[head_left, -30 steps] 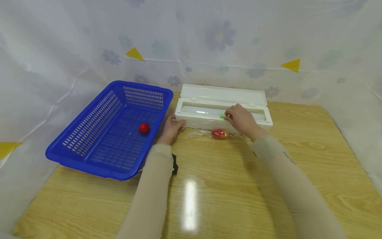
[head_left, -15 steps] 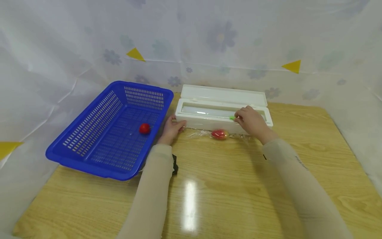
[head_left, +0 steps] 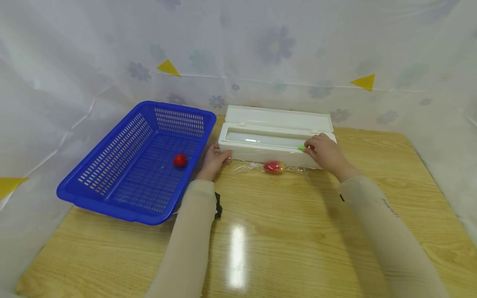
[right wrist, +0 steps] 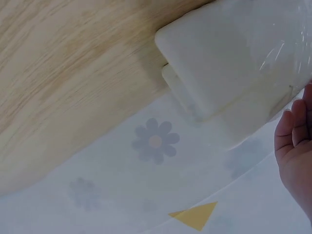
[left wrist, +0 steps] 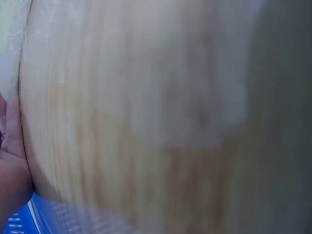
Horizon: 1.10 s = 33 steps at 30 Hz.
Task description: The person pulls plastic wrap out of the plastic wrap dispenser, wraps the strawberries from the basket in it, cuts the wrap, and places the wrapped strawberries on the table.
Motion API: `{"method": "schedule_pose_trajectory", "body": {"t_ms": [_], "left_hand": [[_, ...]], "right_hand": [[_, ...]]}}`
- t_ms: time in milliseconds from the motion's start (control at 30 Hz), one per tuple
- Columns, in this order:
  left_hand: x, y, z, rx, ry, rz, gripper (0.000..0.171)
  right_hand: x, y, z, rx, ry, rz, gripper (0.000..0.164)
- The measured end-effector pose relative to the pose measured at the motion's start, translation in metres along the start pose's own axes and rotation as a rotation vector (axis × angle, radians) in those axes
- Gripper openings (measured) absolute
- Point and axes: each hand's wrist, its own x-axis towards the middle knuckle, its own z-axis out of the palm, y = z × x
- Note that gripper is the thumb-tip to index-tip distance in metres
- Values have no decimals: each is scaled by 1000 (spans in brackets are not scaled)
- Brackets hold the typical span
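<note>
A long white cling film dispenser [head_left: 261, 155] lies at the back of the table, its lid [head_left: 279, 118] tipped back. My left hand [head_left: 214, 161] holds its left end, thumb along the front face and fingers at the side. With fingertips curled, my right hand [head_left: 326, 153] pinches the small green slide cutter [head_left: 301, 147] on the front rim, right of the middle. Clear film [head_left: 246, 166] hangs out along the front edge. Against it lies a red and yellow fruit-like piece [head_left: 273, 167]. The right wrist view shows the dispenser's end [right wrist: 219, 63] beside the right hand's curled fingers.
A blue slotted basket [head_left: 149, 165] stands on the left, close to the left forearm, with a round red fruit [head_left: 180, 160] inside. Behind the dispenser hangs a flowered curtain [head_left: 275, 49]. The wooden table [head_left: 283, 231] extends in front and to the right.
My right hand has slid right along the dispenser's front rim, and the green slide cutter has moved with it. The left hand, basket and fruit have stayed in place.
</note>
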Motion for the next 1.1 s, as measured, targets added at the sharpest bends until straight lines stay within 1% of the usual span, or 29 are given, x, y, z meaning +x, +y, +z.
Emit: {"method": "schedule_pose_trajectory", "body": {"t_ms": [167,333,533,667,800,1100], "left_hand": [[1,-1,0,11,5,1,35],[0,-2,-1,47,3,-3,37],[-2,1,0,75,6,13,38],[-4,3,0,92,10,5,37],[-5,4,0,101,7,6,37],[-3,3,-1,111,6,-8,38]], "right_hand": [[-6,7,-2,5,13,3,16],[-10,11,-4,3,15,-15,15],[-12,14,-8,-10,16,-19,14],[-15,18,-9,-23,11,-19,14],[-20,25,-11,-26,27,-19,13],[-39,42,-20,-5,29,37,13]]}}
